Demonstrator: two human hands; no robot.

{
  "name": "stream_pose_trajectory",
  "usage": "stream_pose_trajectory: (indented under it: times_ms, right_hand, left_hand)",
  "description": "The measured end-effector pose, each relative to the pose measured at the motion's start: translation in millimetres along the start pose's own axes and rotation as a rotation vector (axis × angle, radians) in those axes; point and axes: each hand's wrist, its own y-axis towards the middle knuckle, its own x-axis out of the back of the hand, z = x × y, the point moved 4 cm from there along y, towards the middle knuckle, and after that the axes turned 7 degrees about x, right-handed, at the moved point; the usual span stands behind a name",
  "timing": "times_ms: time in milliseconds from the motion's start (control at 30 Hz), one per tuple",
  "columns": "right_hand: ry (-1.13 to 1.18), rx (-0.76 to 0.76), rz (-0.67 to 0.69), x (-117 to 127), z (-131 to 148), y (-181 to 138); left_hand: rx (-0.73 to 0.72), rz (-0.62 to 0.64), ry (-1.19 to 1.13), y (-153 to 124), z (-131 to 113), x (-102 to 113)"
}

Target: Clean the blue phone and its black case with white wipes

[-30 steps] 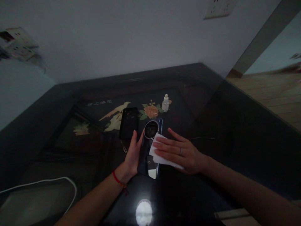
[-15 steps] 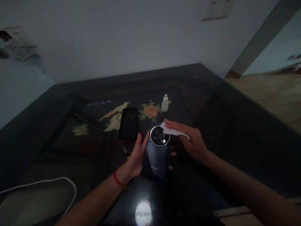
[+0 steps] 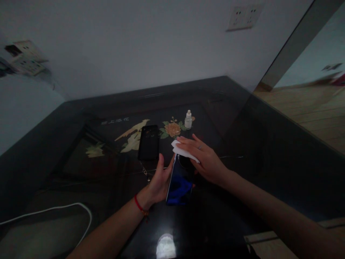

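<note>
Shifted left since half a second ago: my right hand (image 3: 208, 160) with white folded cloth (image 3: 181, 150), now over the top end of the glossy dark-blue phone (image 3: 179, 187). Right fingers mostly pressed together on cloth, one splayed; my left hand (image 3: 159, 181) grips phone, thumb spread. Matte black phone case (image 3: 148, 144) left of it on shiny black counter (image 3: 229, 212).

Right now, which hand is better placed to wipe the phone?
Likely the right hand: its fingers hold the white cloth at the upper end of the phone, while the left hand supports it.
</note>
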Motion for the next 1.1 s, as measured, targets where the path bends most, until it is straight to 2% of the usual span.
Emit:
stream_pose_trajectory:
  times_ms: [267, 433, 600, 700, 833, 967, 1033, 1100]
  right_hand:
    - [-0.255, 0.29, -0.083, -10, 27, 5]
    - [-0.252, 0.444, -0.051, -17, 44, -4]
    - [-0.294, 0.361, -0.084, -14, 40, -2]
    - [-0.245, 0.468, -0.025, -23, 54, -7]
    - [-0.161, 0.592, 0.001, -38, 76, -17]
    - [-0.101, 0.728, 0.029, -42, 84, -22]
    - [-0.103, 0.73, 0.022, -39, 82, -20]
    - [-0.126, 0.646, 0.022, -37, 77, -17]
  left_hand:
    - [-0.003, -0.061, -0.11, 6, 1, 9]
    - [0.023, -0.053, -0.17, 5, 3, 15]
    - [0.006, -0.061, -0.123, 2, 1, 17]
    - [0.013, -0.057, -0.11, 1, -2, 17]
    - [-0.048, -0.075, -0.122, 0, -8, 14]
    - [-0.09, -0.086, -0.105, 0, -12, 14]
    - [-0.104, -0.092, -0.118, 1, -14, 14]
    - [-0.099, -0.104, -0.14, 1, -15, 13]
